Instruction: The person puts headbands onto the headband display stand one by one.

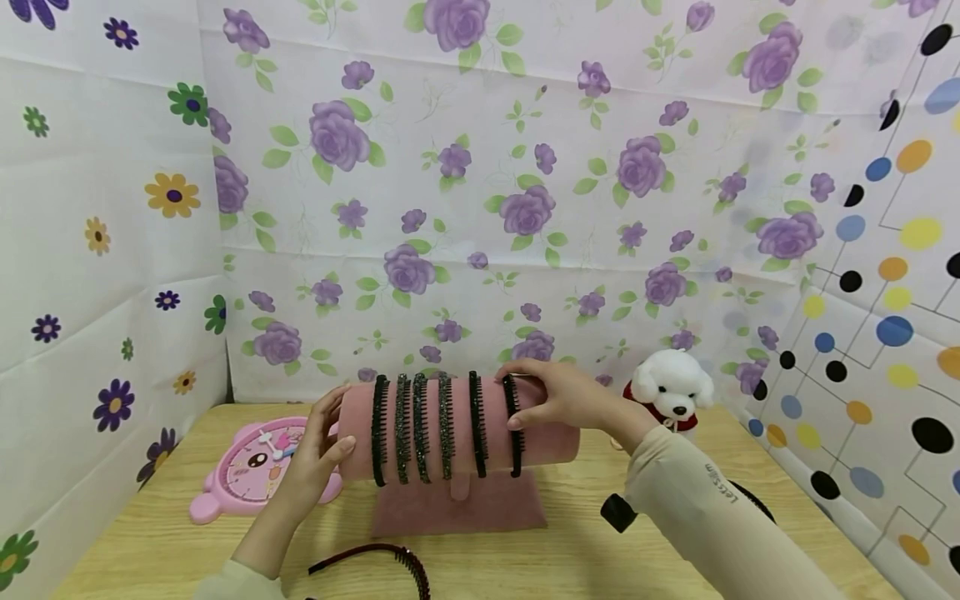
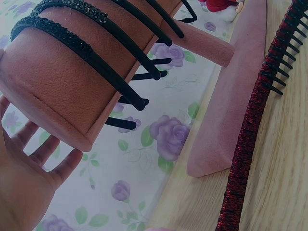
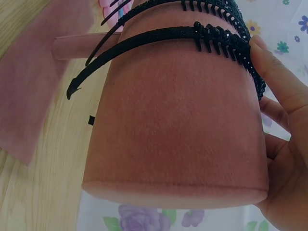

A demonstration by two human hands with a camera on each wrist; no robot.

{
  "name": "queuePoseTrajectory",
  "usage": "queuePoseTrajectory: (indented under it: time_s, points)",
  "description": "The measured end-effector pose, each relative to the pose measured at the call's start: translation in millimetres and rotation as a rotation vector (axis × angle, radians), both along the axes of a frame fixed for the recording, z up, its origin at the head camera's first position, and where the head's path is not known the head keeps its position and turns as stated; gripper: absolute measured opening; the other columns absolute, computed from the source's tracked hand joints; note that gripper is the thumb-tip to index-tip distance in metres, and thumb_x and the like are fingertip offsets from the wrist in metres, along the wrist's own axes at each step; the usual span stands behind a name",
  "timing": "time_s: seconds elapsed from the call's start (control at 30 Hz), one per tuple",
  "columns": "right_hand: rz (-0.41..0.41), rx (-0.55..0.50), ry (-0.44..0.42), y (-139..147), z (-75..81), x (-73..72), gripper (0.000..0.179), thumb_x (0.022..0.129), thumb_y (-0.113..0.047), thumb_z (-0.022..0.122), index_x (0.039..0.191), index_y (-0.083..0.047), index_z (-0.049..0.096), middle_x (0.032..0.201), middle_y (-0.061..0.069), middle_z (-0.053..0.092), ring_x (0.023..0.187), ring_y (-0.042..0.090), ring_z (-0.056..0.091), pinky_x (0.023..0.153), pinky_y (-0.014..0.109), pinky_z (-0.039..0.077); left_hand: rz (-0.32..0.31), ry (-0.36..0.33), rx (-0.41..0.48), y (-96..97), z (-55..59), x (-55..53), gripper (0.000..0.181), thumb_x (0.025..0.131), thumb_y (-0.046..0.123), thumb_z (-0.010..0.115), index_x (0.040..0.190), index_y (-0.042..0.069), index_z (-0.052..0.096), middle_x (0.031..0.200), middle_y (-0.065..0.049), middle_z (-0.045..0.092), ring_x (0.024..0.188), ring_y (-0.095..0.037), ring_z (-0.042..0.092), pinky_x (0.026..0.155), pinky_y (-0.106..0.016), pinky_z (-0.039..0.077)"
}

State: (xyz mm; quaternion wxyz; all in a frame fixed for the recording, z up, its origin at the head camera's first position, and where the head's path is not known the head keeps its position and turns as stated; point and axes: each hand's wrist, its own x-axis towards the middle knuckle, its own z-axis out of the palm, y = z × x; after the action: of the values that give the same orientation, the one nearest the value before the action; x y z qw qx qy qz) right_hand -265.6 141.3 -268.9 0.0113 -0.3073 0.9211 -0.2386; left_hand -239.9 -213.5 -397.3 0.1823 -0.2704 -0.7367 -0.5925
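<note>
A pink padded headband stand (image 1: 460, 500) carries several dark headbands across its roll, some glittery, with comb teeth. My left hand (image 1: 311, 454) holds the roll's left end, thumb on the near face; in the left wrist view, the fingers of that hand (image 2: 31, 173) spread along its end edge. Toward the right end, my right hand (image 1: 562, 396) has its thumb and forefinger on the rightmost black headband (image 1: 514, 454). The right wrist view shows this black headband (image 3: 144, 42) around the roll, the thumb at its toothed part. The other fingers are partly hidden behind the roll.
A dark red headband (image 1: 375, 548) with teeth lies on the wooden table (image 1: 585, 558) in front of the stand. A pink clock (image 1: 251, 471) is at left. On the right, a white toy dog (image 1: 671, 387) sits behind my forearm, and another black headband (image 1: 752, 502) shows past the sleeve.
</note>
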Motion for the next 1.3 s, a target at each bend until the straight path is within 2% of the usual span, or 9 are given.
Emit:
queuePoseTrajectory:
  time_s: [0.37, 0.8, 1.0, 1.07, 1.3]
  points:
    - [0.026, 0.013, 0.021, -11, -0.4, -1.5, 0.055, 0.077, -0.044, 0.077, 0.126, -0.038, 0.054, 0.134, 0.0, 0.057, 0.121, 0.021, 0.055, 0.1, 0.045, 0.043, 0.005, -0.009, 0.0, 0.7, 0.3, 0.9, 0.062, 0.096, 0.006, 0.044, 0.153, 0.014, 0.02, 0.143, 0.02, 0.032, 0.126, 0.002, 0.037, 0.092, -0.014, 0.037]
    - [0.031, 0.047, 0.056, -18, 0.0, -0.9, 0.062, 0.077, -0.05, 0.075, 0.133, -0.036, 0.051, 0.134, 0.001, 0.057, 0.117, 0.019, 0.056, 0.096, 0.041, 0.044, -0.005, -0.002, 0.01, 1.2, 0.4, -0.8, 0.062, 0.096, 0.005, 0.045, 0.152, 0.011, 0.02, 0.143, 0.02, 0.032, 0.126, 0.003, 0.036, 0.092, -0.014, 0.036]
    - [0.079, 0.051, 0.102, -19, 0.9, 0.0, 0.065, 0.078, -0.048, 0.074, 0.136, -0.028, 0.051, 0.135, 0.001, 0.057, 0.124, 0.021, 0.054, 0.101, 0.044, 0.043, -0.002, -0.003, 0.005, 1.0, 0.9, 0.5, 0.063, 0.096, 0.006, 0.045, 0.153, 0.016, 0.021, 0.143, 0.019, 0.032, 0.126, 0.003, 0.036, 0.092, -0.014, 0.037]
    - [0.091, 0.047, 0.111, -18, 1.3, 0.0, 0.068, 0.079, -0.047, 0.074, 0.138, -0.024, 0.05, 0.137, 0.002, 0.056, 0.126, 0.022, 0.053, 0.102, 0.045, 0.043, -0.002, -0.002, 0.004, 1.3, 1.2, 0.5, 0.062, 0.096, 0.006, 0.045, 0.153, 0.014, 0.02, 0.143, 0.019, 0.032, 0.126, 0.002, 0.036, 0.091, -0.014, 0.037]
    - [0.089, 0.009, 0.08, -12, 5.1, 2.1, 0.073, 0.081, -0.04, 0.075, 0.143, -0.017, 0.046, 0.145, 0.005, 0.049, 0.136, 0.026, 0.043, 0.109, 0.048, 0.037, 0.002, -0.001, 0.004, 1.4, 0.7, 0.6, 0.062, 0.096, 0.005, 0.044, 0.153, 0.013, 0.02, 0.143, 0.019, 0.032, 0.126, 0.003, 0.037, 0.091, -0.014, 0.038]
